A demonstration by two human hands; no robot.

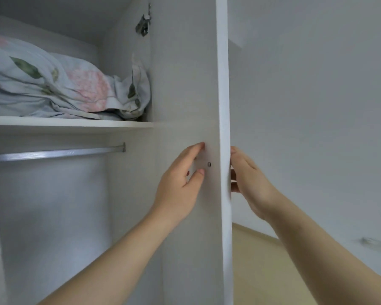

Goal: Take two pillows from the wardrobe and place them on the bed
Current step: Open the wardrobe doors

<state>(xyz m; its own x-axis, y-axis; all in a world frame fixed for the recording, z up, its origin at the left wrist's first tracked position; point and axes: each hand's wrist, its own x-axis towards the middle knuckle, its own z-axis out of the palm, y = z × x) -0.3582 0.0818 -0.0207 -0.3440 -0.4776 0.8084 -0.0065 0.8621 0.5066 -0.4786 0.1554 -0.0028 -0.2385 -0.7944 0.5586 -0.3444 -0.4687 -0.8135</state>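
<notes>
The white wardrobe stands open, its door point(191, 84) swung out edge-on in the middle of the view. On the upper shelf point(70, 123) lie floral pillows point(53, 84), pale blue with pink blossoms and green leaves, piled and crumpled. My left hand point(180, 183) rests with spread fingers on the door's inner face, next to a small metal screw. My right hand point(249, 179) is on the far side of the door, fingers curled at its outer edge; the fingertips are hidden behind the edge.
A metal hanging rail point(57, 153) runs below the shelf, with nothing on it. A metal hinge point(143, 24) sits high on the door. A white wall point(317, 106) fills the right, with light wooden floor point(262, 271) below.
</notes>
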